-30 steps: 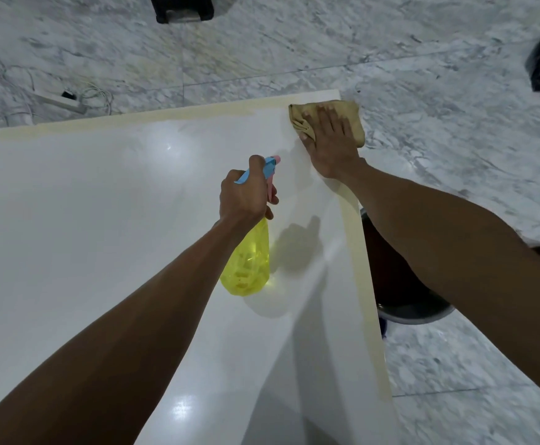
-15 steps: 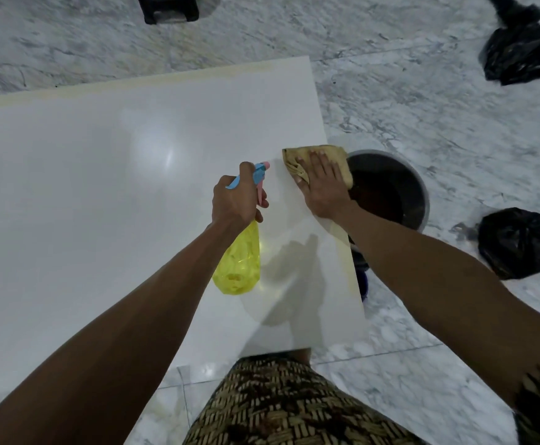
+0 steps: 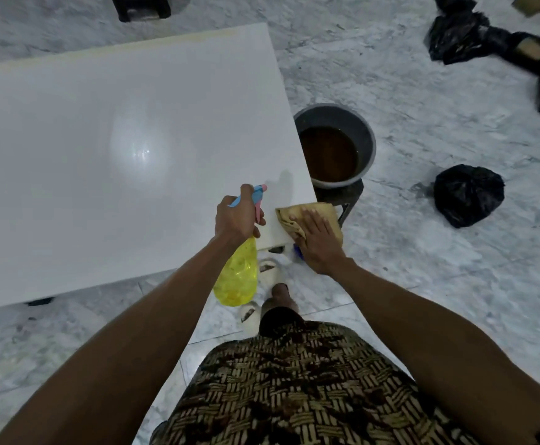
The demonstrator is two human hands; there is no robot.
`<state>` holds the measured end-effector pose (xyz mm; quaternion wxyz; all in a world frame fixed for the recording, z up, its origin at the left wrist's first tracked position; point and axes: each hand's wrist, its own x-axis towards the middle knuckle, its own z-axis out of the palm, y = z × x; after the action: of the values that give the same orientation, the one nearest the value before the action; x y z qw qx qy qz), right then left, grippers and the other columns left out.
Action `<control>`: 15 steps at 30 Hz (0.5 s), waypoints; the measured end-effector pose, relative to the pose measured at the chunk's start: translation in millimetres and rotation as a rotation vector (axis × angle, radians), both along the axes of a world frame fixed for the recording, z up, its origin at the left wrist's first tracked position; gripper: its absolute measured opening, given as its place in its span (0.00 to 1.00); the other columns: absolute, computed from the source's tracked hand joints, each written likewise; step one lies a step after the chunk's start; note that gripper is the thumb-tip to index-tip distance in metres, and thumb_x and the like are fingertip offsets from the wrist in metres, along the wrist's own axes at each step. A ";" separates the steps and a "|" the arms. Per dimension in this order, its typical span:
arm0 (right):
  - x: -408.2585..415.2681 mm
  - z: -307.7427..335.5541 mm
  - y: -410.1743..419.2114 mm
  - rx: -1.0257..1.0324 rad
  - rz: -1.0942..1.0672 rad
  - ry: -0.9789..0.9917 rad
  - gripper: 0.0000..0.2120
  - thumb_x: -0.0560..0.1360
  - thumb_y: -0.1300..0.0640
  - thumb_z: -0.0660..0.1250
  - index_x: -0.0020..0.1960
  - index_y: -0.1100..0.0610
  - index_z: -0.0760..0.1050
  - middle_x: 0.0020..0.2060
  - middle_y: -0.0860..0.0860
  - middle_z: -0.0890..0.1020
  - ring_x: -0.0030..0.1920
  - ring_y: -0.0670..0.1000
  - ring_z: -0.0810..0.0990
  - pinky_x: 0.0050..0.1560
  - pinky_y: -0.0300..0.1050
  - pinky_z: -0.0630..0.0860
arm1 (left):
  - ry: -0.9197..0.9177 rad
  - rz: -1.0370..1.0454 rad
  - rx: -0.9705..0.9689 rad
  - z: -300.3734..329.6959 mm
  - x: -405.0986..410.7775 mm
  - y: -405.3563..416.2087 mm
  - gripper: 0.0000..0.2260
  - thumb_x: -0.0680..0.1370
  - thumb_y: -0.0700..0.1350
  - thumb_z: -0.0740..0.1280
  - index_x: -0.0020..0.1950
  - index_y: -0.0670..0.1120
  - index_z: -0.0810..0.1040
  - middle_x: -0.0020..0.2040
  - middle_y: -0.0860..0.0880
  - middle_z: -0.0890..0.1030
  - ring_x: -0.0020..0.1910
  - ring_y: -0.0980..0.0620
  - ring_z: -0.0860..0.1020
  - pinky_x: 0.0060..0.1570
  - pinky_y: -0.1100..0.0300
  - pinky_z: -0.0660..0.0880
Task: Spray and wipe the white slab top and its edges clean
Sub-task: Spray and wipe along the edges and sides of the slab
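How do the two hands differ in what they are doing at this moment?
The left hand grips the yellow spray bottle, fingers curled; the right hand presses flat on the tan cloth. The left is above the white slab; the right is at its near right corner.

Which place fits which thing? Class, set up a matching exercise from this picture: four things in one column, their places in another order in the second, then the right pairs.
Things:
1. spray bottle
2. cloth
3. bucket
4. black bag

Places:
A. on the floor, off to the right, apart from the slab
B. gripped in the left hand
C. beside the slab's right edge, holding brown liquid
D. under the flat right hand at the slab's near right corner

Pairs: 1-B, 2-D, 3-C, 4-A
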<state>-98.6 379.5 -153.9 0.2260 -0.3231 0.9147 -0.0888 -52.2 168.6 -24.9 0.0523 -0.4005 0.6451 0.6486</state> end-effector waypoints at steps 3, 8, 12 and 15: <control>24.6 14.1 16.0 -0.013 -0.053 -0.136 0.28 0.85 0.44 0.45 0.80 0.58 0.52 0.80 0.55 0.51 0.80 0.56 0.46 0.78 0.56 0.48 | -0.003 -0.035 -0.014 10.0 5.5 12.7 0.32 0.72 0.62 0.59 0.52 0.37 0.86 0.34 0.41 0.83 0.36 0.40 0.84 0.27 0.56 0.75; 34.7 63.1 31.0 -0.370 -0.501 -0.533 0.22 0.84 0.43 0.52 0.65 0.55 0.76 0.62 0.56 0.80 0.62 0.57 0.77 0.63 0.56 0.74 | 0.015 -0.093 -0.093 29.7 -10.6 18.9 0.29 0.79 0.61 0.57 0.46 0.36 0.85 0.34 0.42 0.84 0.38 0.36 0.84 0.31 0.54 0.77; -10.8 95.0 39.3 -0.661 -1.122 -0.734 0.21 0.84 0.46 0.54 0.69 0.58 0.72 0.64 0.54 0.77 0.60 0.55 0.75 0.60 0.50 0.73 | 0.056 -0.163 -0.165 46.7 -38.1 23.5 0.24 0.88 0.55 0.56 0.52 0.39 0.85 0.36 0.42 0.83 0.38 0.42 0.83 0.29 0.57 0.77; -56.8 113.8 36.1 -0.945 -1.276 -0.932 0.26 0.78 0.38 0.62 0.69 0.54 0.75 0.65 0.55 0.80 0.63 0.57 0.78 0.68 0.58 0.72 | 0.095 -0.191 -0.174 62.6 -60.7 32.1 0.22 0.88 0.53 0.56 0.55 0.41 0.84 0.39 0.40 0.82 0.36 0.46 0.82 0.24 0.61 0.75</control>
<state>-155.4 415.6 -40.2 0.3245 0.2524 0.6047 -0.6822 -112.9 200.7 37.7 0.0483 -0.3094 0.7360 0.6002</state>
